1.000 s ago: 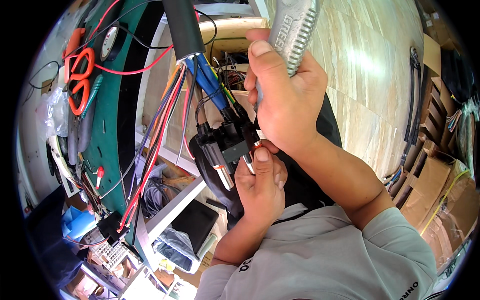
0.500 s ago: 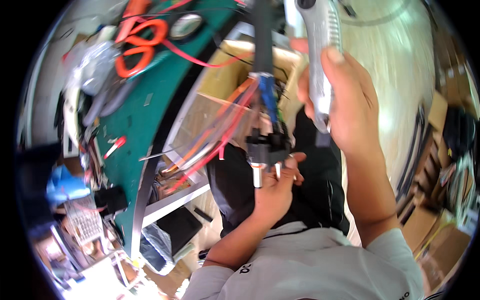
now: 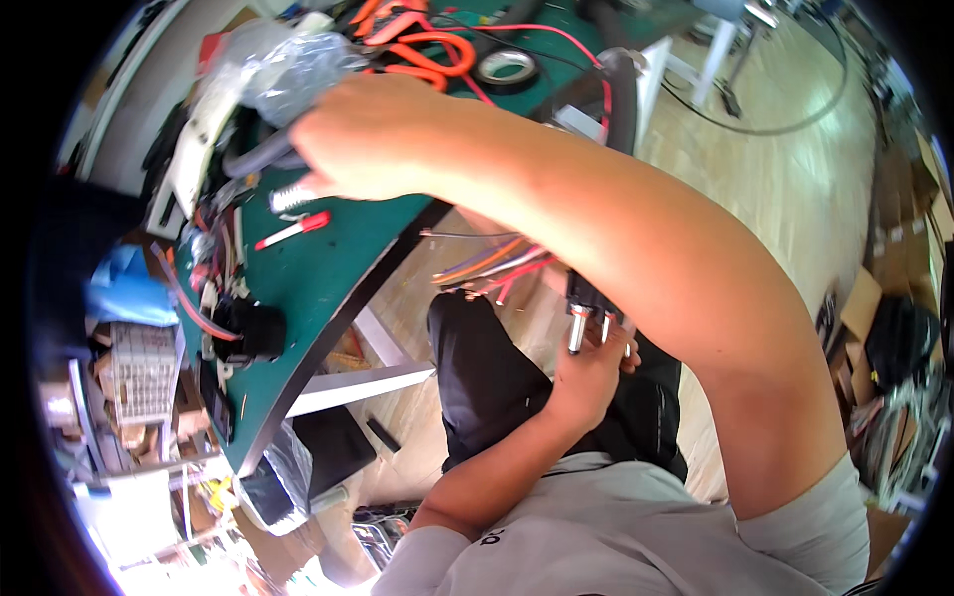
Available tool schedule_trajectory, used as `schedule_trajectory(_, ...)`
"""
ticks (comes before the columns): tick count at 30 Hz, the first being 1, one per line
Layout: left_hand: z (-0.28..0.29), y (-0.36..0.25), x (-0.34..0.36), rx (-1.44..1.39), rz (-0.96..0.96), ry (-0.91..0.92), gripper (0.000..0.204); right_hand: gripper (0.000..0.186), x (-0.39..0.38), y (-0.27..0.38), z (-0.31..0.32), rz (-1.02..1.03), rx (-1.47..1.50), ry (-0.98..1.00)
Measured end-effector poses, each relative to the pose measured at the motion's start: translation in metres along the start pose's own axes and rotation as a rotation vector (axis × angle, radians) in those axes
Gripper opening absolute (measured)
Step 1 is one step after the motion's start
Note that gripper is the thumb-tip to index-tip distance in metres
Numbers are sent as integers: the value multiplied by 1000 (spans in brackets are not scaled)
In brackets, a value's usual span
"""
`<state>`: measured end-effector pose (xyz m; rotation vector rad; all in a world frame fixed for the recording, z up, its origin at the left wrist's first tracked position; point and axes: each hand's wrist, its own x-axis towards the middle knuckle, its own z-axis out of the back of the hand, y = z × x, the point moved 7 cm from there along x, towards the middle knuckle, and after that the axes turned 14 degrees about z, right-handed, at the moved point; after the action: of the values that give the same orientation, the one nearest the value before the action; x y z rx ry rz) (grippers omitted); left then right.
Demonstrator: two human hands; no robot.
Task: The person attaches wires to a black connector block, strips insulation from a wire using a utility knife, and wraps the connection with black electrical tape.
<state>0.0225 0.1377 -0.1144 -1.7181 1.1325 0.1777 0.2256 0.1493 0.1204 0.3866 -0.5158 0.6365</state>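
Note:
My left hand (image 3: 584,382), in front of my lap, is closed on a black connector (image 3: 586,296) with shiny metal pins pointing toward me. Loose orange, red, white and purple wires (image 3: 494,263) spread to the left of it. My right arm crosses above the connector and hides part of it. Over the green table, my right hand (image 3: 353,139) is closed round a grey utility knife (image 3: 290,198); only its ridged end shows, and most of the fingers are hidden. A red and white marker (image 3: 292,230) lies just nearer than that hand.
On the table (image 3: 328,288) are orange-handled scissors (image 3: 452,50), a tape roll (image 3: 506,70), a clear plastic bag (image 3: 298,74) and a black round part (image 3: 253,328). A thick black cable (image 3: 622,99) hangs past the table's edge. Cardboard boxes (image 3: 899,263) stand at the right.
My right hand has swung with the utility knife from the upper right, left across to the table. My left hand still holds the connector, a little farther right in view. The view has shifted.

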Motion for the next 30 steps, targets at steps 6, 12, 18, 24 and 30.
schedule_trajectory(6,6,-11,-6,-39,-70,44,20,19,-128,11,87,-310,253,-567)
schedule_trajectory(12,0,-6,-4,11,24,29,15,13,-335,9,32,-930,626,-665)
schedule_trajectory(18,7,-14,-5,103,-48,-23,13,16,-353,14,-48,-931,1330,-755)
schedule_trajectory(24,4,-18,-8,80,-77,-74,12,14,-346,8,-58,-982,1550,-592)
schedule_trajectory(30,20,-23,-14,59,-101,-74,13,15,-346,5,-69,-900,1782,-615)
